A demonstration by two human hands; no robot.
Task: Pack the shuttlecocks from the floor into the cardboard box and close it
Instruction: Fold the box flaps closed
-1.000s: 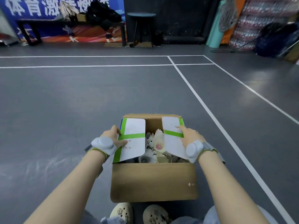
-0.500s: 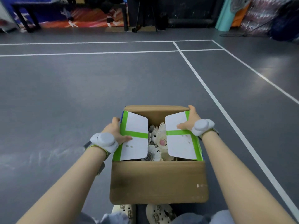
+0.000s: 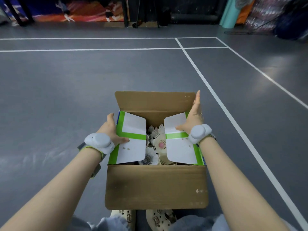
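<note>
Cardboard box (image 3: 156,185) half-closed; shuttlecocks (image 3: 158,144) piled inside.

Indoor badminton court: grey sports floor (image 3: 83,90), white court lines (image 3: 202,77), sports banner (image 3: 80,12).
</note>
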